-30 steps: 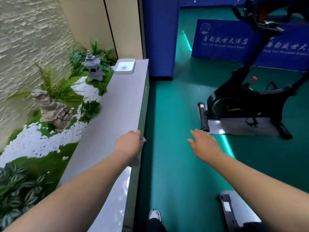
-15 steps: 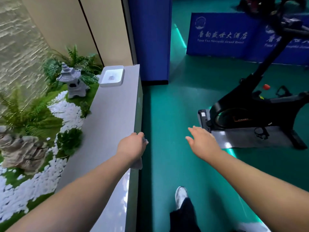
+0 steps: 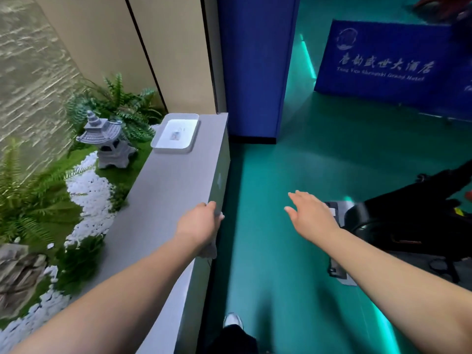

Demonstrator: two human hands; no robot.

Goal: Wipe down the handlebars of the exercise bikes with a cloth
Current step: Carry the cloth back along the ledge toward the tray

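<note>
Ferns [image 3: 120, 103] and white pebbles [image 3: 89, 190] fill the little garden on the far left, with a grey stone lantern [image 3: 108, 141] standing on green moss and a brown rock [image 3: 18, 274] lower down. Just right of the garden runs a long grey counter [image 3: 158, 200]. A white tray [image 3: 176, 134] sits at its far end, close to the beige wall panels [image 3: 163, 47].

Over the counter's right edge is the left hand [image 3: 198, 226]. Its fingers [image 3: 212, 208] are curled tight around a pale grey cloth [image 3: 209, 249], and a bit of cloth hangs down below the hand, against the counter's side. The cloth is blurry, so its shape is hard to tell.

Right of the counter the green floor [image 3: 268, 200] is wide and bare, up to a blue pillar [image 3: 255, 67] at the back. A white shoe [image 3: 233, 320] shows at the bottom, near the counter's foot.

Next comes the right hand [image 3: 310, 215]. It floats over the floor, palm down, fingers [image 3: 297, 198] spread a little and holding nothing.

Just past it, at the right edge, is the black exercise bike [image 3: 398, 226] on a grey mat [image 3: 339, 274]. Only its low body and front foot show; the handlebars are out of view. A glowing green strip [image 3: 383, 323] crosses the floor beside it. Behind, a blue banner [image 3: 383, 62] with white writing stands on the floor.
</note>
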